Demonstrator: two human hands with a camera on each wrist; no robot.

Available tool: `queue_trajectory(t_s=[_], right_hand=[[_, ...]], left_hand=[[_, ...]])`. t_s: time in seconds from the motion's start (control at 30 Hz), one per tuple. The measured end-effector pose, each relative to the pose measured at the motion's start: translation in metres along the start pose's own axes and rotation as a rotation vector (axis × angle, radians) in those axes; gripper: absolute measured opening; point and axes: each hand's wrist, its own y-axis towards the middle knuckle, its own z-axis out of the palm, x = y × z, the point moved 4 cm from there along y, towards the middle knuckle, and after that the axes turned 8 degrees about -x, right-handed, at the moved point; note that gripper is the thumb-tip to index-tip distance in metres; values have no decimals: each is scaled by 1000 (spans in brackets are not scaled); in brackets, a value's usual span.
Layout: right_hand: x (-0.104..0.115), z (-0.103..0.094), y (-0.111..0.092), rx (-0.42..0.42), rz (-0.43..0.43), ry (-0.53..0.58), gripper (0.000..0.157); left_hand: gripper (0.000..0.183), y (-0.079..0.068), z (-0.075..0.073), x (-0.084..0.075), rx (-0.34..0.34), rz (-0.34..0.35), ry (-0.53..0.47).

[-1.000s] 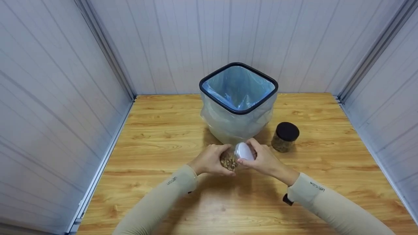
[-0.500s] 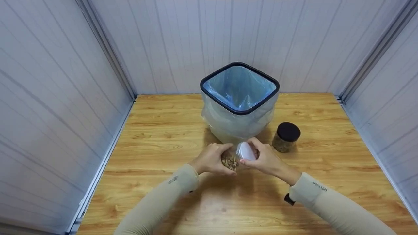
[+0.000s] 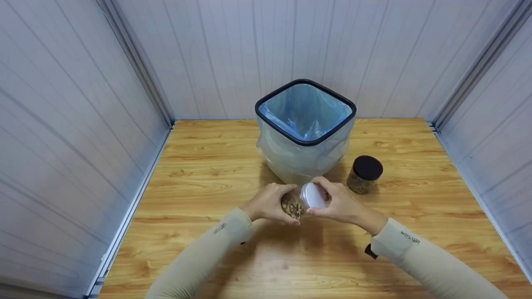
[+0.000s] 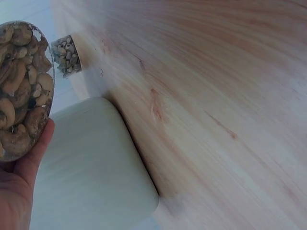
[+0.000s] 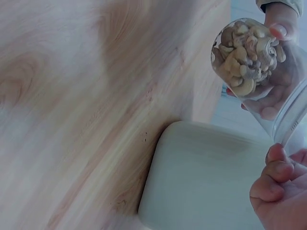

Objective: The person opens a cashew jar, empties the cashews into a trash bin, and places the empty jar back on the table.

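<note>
My left hand [image 3: 270, 202] grips a clear jar [image 5: 268, 108] part full of cashews [image 5: 247, 57], many of them brown or greyish. The jar lies tilted, bottom toward the left and mouth toward the right. At its mouth is a white lid with a silvery rim [image 3: 312, 196], held by my right hand [image 3: 343, 205] with fingers over the far edge and thumb at the near edge. In the left wrist view, the jar's round bottom [image 4: 21, 91] shows the nuts heaped inside. The lid is mostly cut off in the right wrist view.
A bin [image 3: 301, 160] with a black square rim and a bluish liner stands just beyond my hands. To its right, a second jar [image 3: 363, 176] with a black lid rests on the wooden table [image 3: 199, 174]. White panel walls [image 3: 216, 58] enclose the back and sides.
The right hand and wrist have shifted slightly while still holding the lid, and the lid's angle has changed a little. The left hand keeps its grip on the jar.
</note>
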Motion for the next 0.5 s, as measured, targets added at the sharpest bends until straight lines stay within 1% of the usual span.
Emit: queue_trajectory(t_s=[0.3,0.5], right_hand=[[1,-6,3,87,-54,-33,67],[2,-10,3,152,-78,-60,78]], left_hand=[[88,1,1,2,21,7,-15],[89,2,1,1,33,-3,-6]])
